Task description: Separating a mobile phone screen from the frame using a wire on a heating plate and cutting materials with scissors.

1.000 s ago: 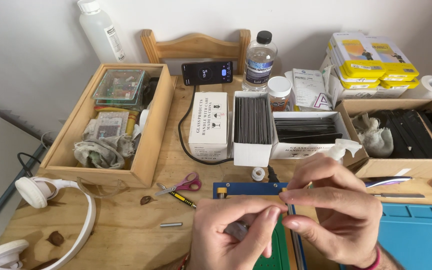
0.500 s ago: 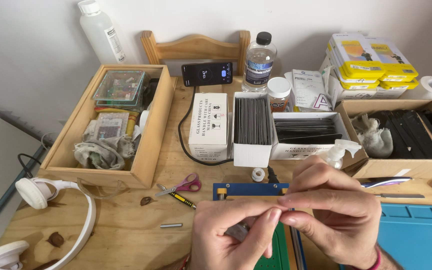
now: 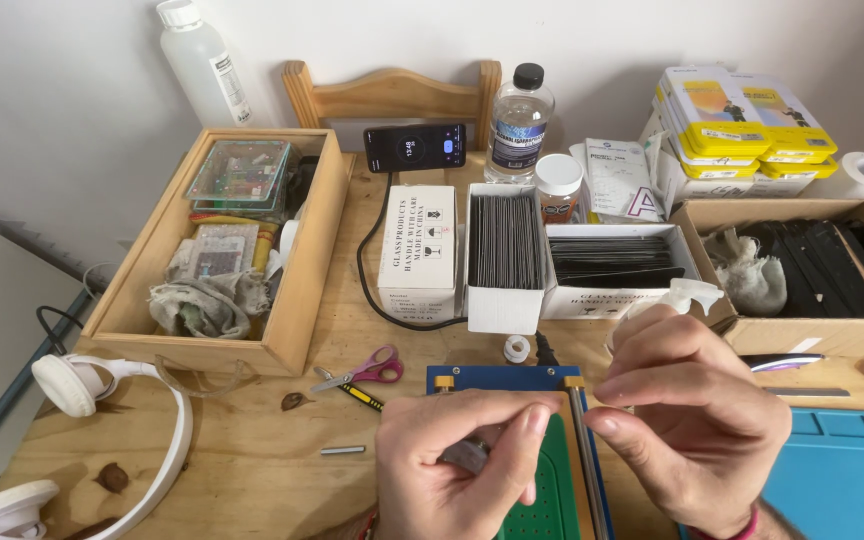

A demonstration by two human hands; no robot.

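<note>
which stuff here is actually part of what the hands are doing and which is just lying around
In use:
- left hand, pinching a small grey part
- right hand, fingertips beside it
- blue-framed green mat under both hands

Lying about:
- pink-handled scissors
- white headphones
- wooden crate of rags
- phone
- water bottle
- yellow boxes

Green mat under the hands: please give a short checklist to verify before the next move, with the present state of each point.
1. Left hand holds a small grey piece: ok.
2. Right hand pinches something between its fingertips: cannot tell.
3. Both hands are above the green mat: ok.
4. Pink scissors lie apart from the hands: ok.
5. Phone cable is away from the mat: ok.
</note>
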